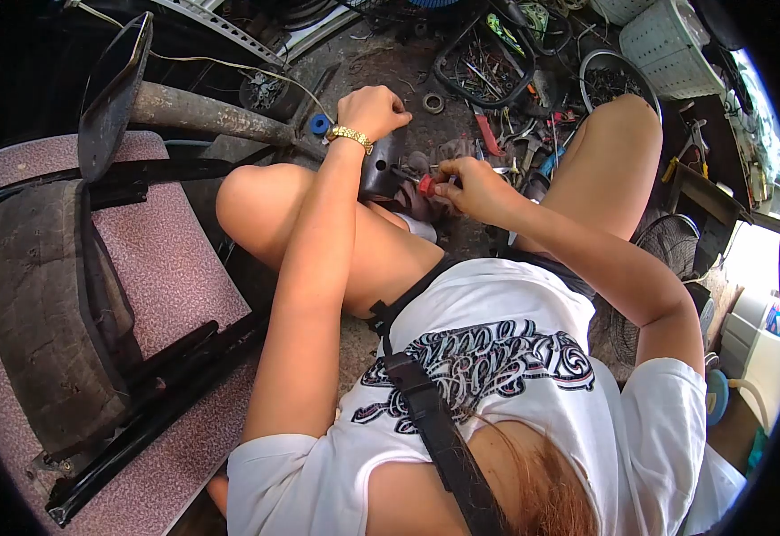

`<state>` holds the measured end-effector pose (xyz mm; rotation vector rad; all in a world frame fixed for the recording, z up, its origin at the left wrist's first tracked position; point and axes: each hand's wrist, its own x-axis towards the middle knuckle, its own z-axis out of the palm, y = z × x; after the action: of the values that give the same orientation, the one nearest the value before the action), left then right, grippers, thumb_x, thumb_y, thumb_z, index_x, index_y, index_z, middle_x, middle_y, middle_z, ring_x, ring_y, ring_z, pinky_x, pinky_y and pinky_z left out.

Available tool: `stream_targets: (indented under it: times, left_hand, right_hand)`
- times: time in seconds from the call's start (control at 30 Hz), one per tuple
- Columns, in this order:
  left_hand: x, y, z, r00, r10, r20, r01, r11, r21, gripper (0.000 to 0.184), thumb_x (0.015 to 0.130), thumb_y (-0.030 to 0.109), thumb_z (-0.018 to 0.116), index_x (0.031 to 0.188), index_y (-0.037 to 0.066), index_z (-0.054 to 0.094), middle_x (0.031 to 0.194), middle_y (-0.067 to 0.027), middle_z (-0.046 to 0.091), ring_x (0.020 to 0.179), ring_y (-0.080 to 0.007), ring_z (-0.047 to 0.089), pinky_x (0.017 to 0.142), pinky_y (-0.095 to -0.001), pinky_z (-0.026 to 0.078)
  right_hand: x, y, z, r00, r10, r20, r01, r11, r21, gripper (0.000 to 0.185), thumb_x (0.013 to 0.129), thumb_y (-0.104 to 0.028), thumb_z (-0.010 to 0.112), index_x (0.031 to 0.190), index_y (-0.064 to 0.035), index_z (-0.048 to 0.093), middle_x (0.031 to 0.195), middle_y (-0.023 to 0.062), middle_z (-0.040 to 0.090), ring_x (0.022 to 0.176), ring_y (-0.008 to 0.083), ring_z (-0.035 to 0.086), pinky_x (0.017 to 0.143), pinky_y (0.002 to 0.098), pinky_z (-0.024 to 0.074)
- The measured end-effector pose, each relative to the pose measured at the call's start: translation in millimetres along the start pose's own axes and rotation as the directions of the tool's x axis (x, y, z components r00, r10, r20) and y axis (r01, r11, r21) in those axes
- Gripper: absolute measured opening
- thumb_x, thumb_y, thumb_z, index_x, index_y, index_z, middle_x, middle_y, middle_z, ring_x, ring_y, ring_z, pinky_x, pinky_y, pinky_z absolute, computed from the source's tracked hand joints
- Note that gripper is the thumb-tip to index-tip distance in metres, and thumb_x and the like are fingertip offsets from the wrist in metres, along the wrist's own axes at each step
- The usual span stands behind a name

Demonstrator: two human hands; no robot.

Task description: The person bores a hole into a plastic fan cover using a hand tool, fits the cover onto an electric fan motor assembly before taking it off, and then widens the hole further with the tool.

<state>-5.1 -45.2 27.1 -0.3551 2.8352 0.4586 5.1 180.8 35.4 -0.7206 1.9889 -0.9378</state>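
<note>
A black rounded housing (377, 175) with a hole in its side sits between my knees. My left hand (372, 114), with a gold-coloured band at the wrist, is bent over its far end, fingers curled and their tips hidden. My right hand (472, 186) is closed around the red handle of a screwdriver (426, 185). The screwdriver's shaft points left at the housing's near side; whether its tip touches a screw is too small to tell. Brownish cloth (421, 165) lies crumpled just behind the screwdriver.
Loose tools, including a red-handled one (486, 134), cover the floor ahead. A metal ring (433, 103) and a blue round piece (319, 124) lie near my left hand. Bowl of small parts (617, 71), white basket (671, 49) at right. A rusty pole (211, 116) and pink speckled board (175, 259) stand left.
</note>
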Motion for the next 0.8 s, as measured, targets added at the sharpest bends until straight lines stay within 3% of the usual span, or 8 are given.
stream_targets:
  times: [0.07,0.17,0.47,0.57,0.8]
  left_hand:
    - [2,-1,1,1.000,0.005,0.003,-0.005,1.000,0.002,0.030,0.075,0.042,0.073,0.092,0.017,0.077,0.089,-0.0123,0.072,0.089,-0.0314,0.069,0.081,-0.0417,0.052]
    - [1,1,1,1.000,0.011,0.007,-0.011,1.000,0.008,0.030,0.076,0.042,0.073,0.092,0.017,0.077,0.089,-0.0121,0.072,0.089,-0.0312,0.069,0.081,-0.0418,0.052]
    - [2,-1,3,1.000,0.010,-0.008,-0.010,1.000,0.010,0.029,0.075,0.042,0.073,0.091,0.018,0.078,0.088,-0.0118,0.072,0.087,-0.0311,0.069,0.080,-0.0417,0.052]
    - [0,0,2,1.000,0.011,-0.008,-0.011,1.000,0.017,0.029,0.075,0.042,0.073,0.091,0.018,0.078,0.087,-0.0118,0.072,0.086,-0.0310,0.069,0.079,-0.0416,0.052]
    - [0,0,3,1.000,0.013,-0.013,-0.013,1.000,0.014,0.030,0.075,0.042,0.073,0.091,0.018,0.078,0.087,-0.0121,0.072,0.086,-0.0307,0.069,0.079,-0.0411,0.052]
  right_hand:
    - [0,1,-1,0.993,-0.100,-0.062,0.091,0.986,-0.141,0.023,0.086,-0.015,0.064,0.103,-0.0004,0.068,0.088,0.0250,0.068,0.087,0.0383,0.068,0.077,0.0434,0.0516]
    - [-2,-9,-2,0.997,-0.065,-0.052,0.058,0.991,-0.121,0.028,0.085,-0.015,0.064,0.108,-0.0003,0.067,0.093,0.0270,0.067,0.092,0.0406,0.066,0.081,0.0448,0.0512]
    - [-2,-7,5,0.989,-0.085,-0.117,0.074,0.993,-0.096,0.025,0.084,-0.015,0.065,0.104,0.0000,0.068,0.092,0.0261,0.067,0.090,0.0413,0.066,0.081,0.0450,0.0511]
    - [-4,-14,-1,0.998,-0.053,-0.039,0.050,0.996,-0.070,0.023,0.084,-0.015,0.066,0.101,0.0004,0.068,0.092,0.0259,0.067,0.090,0.0411,0.066,0.080,0.0449,0.0510]
    - [-2,-16,2,0.997,-0.054,-0.055,0.052,0.998,-0.032,0.021,0.084,-0.014,0.065,0.099,0.0009,0.068,0.087,0.0254,0.067,0.085,0.0392,0.068,0.076,0.0440,0.0516]
